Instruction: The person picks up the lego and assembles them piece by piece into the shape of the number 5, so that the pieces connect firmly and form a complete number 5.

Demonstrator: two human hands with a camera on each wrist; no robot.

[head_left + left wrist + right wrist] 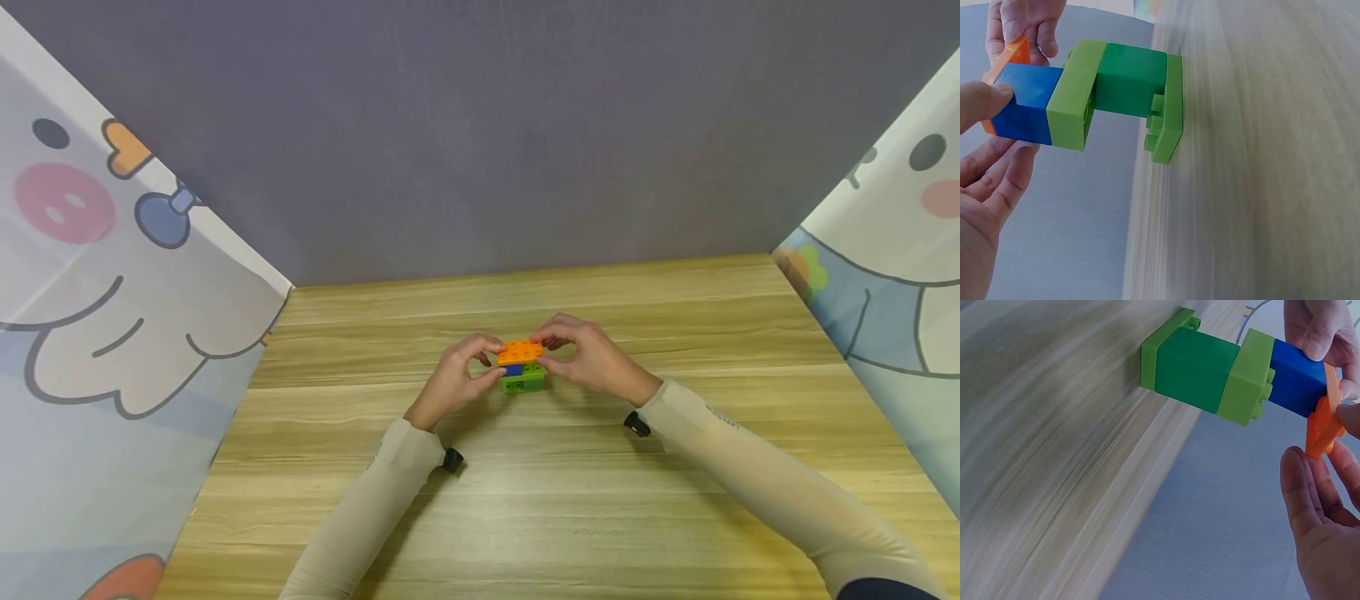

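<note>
A short tower of toy building bricks stands on the wooden table. Its light green bottom plate [1171,112] carries a dark green brick [1130,78], then a light green brick [1072,94] with studs showing at one side. Above sits a blue brick [1297,376], and an orange brick [520,352] lies across the top, overhanging toward the right hand. My left hand [461,375] pinches the blue brick, thumb on its near face, fingers at the far side. From the right, my right hand [592,357] holds the orange brick's end between thumb and fingers.
The wooden table [540,500] meets a grey panel [510,150] along its far edge. Cartoon-printed side panels [150,333] rise at left and right. A small black piece [452,460] sits at the left wrist, another [637,423] at the right.
</note>
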